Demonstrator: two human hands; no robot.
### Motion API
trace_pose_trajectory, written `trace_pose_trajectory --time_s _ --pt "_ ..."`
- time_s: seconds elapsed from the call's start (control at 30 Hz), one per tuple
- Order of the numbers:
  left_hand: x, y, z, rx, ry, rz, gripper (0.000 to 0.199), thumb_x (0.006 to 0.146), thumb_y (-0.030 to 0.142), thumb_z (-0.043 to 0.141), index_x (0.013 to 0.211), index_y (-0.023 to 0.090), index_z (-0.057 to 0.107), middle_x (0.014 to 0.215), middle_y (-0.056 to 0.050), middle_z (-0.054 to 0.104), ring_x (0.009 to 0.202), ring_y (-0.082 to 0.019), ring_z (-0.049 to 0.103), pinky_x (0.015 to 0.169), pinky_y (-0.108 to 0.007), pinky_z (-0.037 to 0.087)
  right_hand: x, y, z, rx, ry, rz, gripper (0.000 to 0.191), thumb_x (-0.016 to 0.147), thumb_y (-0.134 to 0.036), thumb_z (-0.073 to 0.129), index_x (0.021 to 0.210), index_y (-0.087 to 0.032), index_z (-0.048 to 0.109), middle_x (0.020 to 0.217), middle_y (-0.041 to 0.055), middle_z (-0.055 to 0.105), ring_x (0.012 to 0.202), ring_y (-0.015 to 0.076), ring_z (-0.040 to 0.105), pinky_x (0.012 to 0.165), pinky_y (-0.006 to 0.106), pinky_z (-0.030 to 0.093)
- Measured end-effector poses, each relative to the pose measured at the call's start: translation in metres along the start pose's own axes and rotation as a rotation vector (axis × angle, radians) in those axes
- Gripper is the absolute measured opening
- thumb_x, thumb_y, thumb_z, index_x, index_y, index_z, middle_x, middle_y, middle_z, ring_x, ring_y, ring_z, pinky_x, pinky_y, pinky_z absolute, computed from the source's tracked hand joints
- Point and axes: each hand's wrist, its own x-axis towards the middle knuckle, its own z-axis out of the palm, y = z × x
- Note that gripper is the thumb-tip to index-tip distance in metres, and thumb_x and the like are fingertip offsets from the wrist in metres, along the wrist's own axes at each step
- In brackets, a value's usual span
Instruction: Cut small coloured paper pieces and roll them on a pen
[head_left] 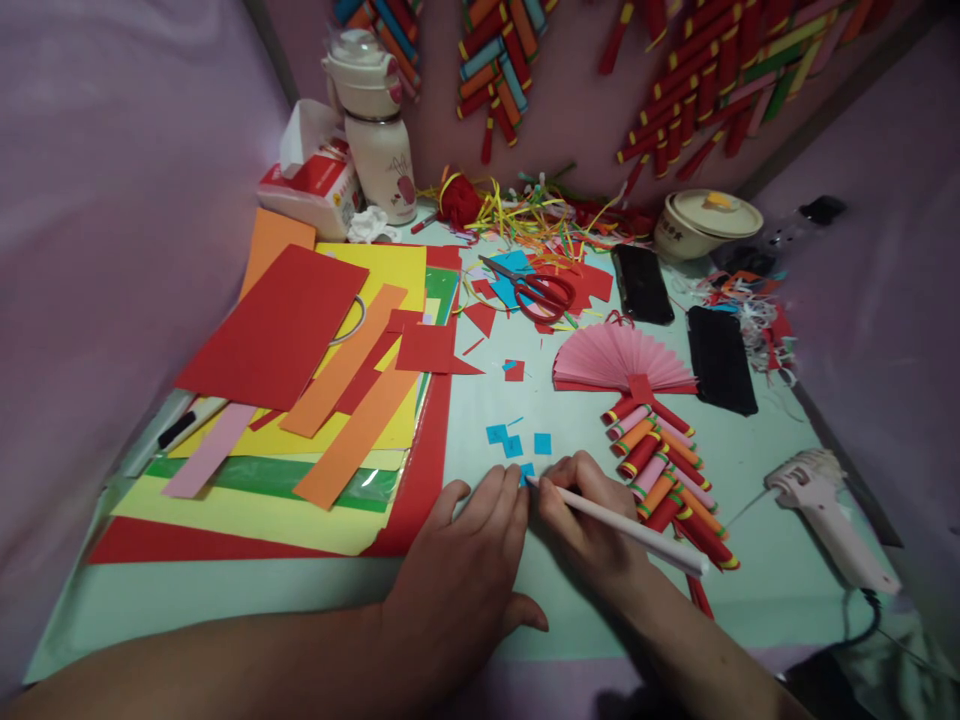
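Observation:
My right hand grips a white pen, its tip down at a small blue paper square. Flat on the table beside that square lies my left hand, fingers stretched out and partly covering the square's edge. Several more blue squares sit just beyond my fingertips, some with faint dark marks. A small red square with a blue scrap on it is farther back. Right of my right hand is a paper firecracker string topped by a pink paper fan.
Coloured paper sheets and orange strips cover the left side. Red-handled scissors rest on scraps at the back. Two black phones and a glue gun lie on the right. A bottle, tissue box and lidded bowl stand behind.

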Motion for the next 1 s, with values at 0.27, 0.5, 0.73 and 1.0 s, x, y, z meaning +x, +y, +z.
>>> trace_pose_trajectory --time_s 0.27,0.5,0.73,1.0 --pt "0.0017 -0.0004 -0.0011 -0.003 -0.017 0.001 0.095 0.073 0.077 0.053 0.141 0.01 0.047 0.148 -0.013 0.047 0.134 -0.026 0.045 0.101 -0.042 0.042 -0.0006 0.0008 0.0007 -0.051 0.037 0.002 0.017 0.092 -0.024 0.055 0.077 -0.023 0.045 0.064 -0.0035 0.058 0.055 0.0106 0.054 0.053 0.022 0.042" --pt "0.001 -0.0008 0.0019 -0.004 -0.026 0.002 0.095 0.074 0.076 0.052 0.142 0.01 0.046 0.149 -0.014 0.047 0.136 -0.027 0.043 0.103 -0.042 0.041 -0.0003 0.0024 0.0002 -0.011 0.001 0.012 0.019 0.091 -0.024 0.054 0.075 -0.023 0.043 0.063 -0.0041 0.055 0.054 0.0106 0.051 0.051 0.023 0.041" --pt "0.0005 0.0 0.0012 -0.004 -0.032 -0.003 0.093 0.076 0.076 0.051 0.142 0.012 0.045 0.149 -0.014 0.046 0.135 -0.028 0.043 0.103 -0.042 0.041 0.0001 0.0014 0.0003 0.005 0.02 -0.003 0.018 0.091 -0.023 0.054 0.076 -0.023 0.043 0.063 -0.0049 0.053 0.053 0.0099 0.049 0.052 0.022 0.04" --pt "-0.002 0.0004 0.0062 0.033 0.002 0.007 0.092 0.077 0.077 0.047 0.142 0.012 0.046 0.149 -0.014 0.046 0.136 -0.027 0.043 0.103 -0.042 0.04 -0.0018 0.001 0.0005 -0.1 0.058 -0.041 0.021 0.09 -0.02 0.053 0.074 -0.024 0.04 0.06 -0.0062 0.05 0.049 0.0096 0.046 0.05 0.023 0.038"
